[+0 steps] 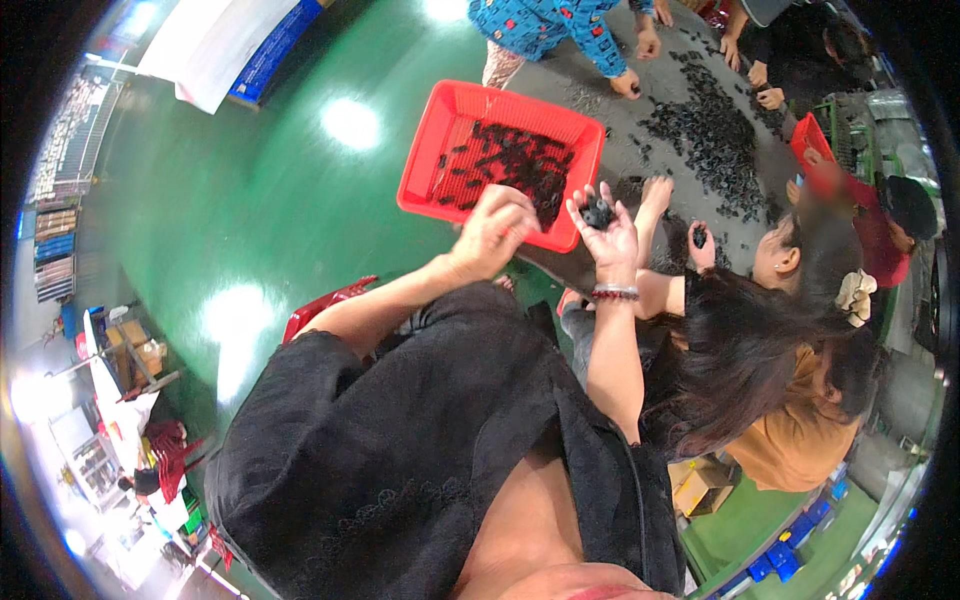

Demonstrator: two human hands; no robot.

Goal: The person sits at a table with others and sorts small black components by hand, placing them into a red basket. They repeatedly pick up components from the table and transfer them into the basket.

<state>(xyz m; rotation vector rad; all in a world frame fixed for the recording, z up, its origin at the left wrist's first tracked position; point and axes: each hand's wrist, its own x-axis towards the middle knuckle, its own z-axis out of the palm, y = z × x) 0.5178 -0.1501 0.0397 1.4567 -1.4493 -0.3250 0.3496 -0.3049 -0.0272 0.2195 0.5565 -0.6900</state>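
My left hand [494,232] is over the near edge of a red plastic basket [424,150], its fingers curled together. Whatever they may pinch is hidden. Palm up beside the basket's near right corner, my right hand [608,240] cradles a small heap of black pieces [598,211] in its half-curled fingers. A beaded bracelet [614,292] circles that wrist. Inside the basket, many more small black pieces [515,150] lie scattered, thickest toward its right side. They are too small to name.
A grey table [625,150] bears a broad spread of black pieces [705,130]. Close on my right sits a long-haired person [735,330], whose hand [702,245] also holds black pieces. Across the table, a person in a blue patterned sleeve [590,40] reaches in. Green floor [270,190] lies left.
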